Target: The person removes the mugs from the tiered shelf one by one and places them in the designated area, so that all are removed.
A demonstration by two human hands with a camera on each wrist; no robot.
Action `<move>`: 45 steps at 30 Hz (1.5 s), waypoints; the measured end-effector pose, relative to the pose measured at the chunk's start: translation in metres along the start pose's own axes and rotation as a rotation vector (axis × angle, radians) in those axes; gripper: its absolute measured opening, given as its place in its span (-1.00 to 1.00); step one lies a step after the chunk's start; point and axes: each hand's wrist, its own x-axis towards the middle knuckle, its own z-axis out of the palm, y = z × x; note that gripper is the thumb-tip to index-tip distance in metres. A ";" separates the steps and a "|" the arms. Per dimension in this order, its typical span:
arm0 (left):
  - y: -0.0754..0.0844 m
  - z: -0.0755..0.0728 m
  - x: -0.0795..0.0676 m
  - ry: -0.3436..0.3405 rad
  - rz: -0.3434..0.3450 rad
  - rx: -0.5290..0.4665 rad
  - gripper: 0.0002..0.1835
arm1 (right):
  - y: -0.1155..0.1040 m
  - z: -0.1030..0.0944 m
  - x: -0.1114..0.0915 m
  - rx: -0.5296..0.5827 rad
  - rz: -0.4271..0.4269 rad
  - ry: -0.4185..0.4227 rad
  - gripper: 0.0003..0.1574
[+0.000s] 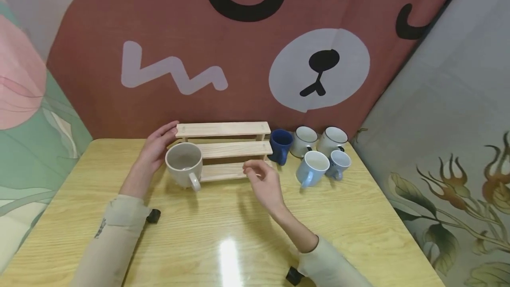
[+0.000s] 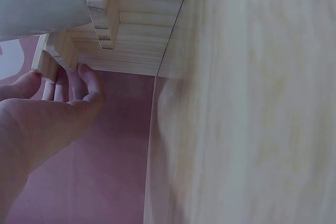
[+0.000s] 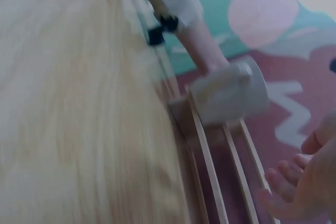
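Observation:
A three-tier wooden rack [image 1: 235, 149] stands at the back of the table. My left hand [image 1: 157, 145] holds the left end of its top slat. In the left wrist view the thumb and fingers [image 2: 92, 80] lie around that slat end. A large off-white mug [image 1: 184, 163] sits upright at the rack's left end, its handle toward me; in the right wrist view the mug [image 3: 228, 95] rests over the slats. My right hand [image 1: 264, 185] hovers in front of the rack's right part, fingers loosely bent, holding nothing.
Right of the rack stand a dark blue mug [image 1: 281, 145], two white dark-rimmed mugs [image 1: 304, 145], a light blue mug [image 1: 312, 169] and a small pale blue mug [image 1: 338, 165]. A curtain [image 1: 179, 21] hangs behind the wooden table [image 1: 191, 242]; a patterned wall [image 1: 450, 145] rises at right.

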 end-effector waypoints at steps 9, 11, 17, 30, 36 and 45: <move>0.002 0.001 -0.001 -0.001 -0.007 -0.006 -0.37 | -0.011 0.050 -0.018 -0.164 0.067 -0.332 -0.55; 0.002 0.001 -0.001 0.002 -0.011 -0.012 -0.37 | -0.013 0.058 -0.019 -0.177 0.060 -0.367 -0.48; 0.002 0.001 -0.001 0.023 -0.001 -0.005 -0.37 | -0.018 0.076 -0.020 -0.124 0.071 -0.388 -0.47; 0.002 0.002 -0.001 0.018 0.020 0.011 -0.36 | -0.023 0.092 -0.019 0.005 0.133 -0.349 -0.53; 0.003 0.003 -0.001 0.021 0.011 0.006 -0.37 | -0.021 0.092 -0.019 0.045 0.168 -0.313 -0.65; 0.004 0.002 -0.003 0.017 -0.012 0.002 -0.37 | -0.020 0.085 -0.013 0.270 0.232 -0.272 -0.67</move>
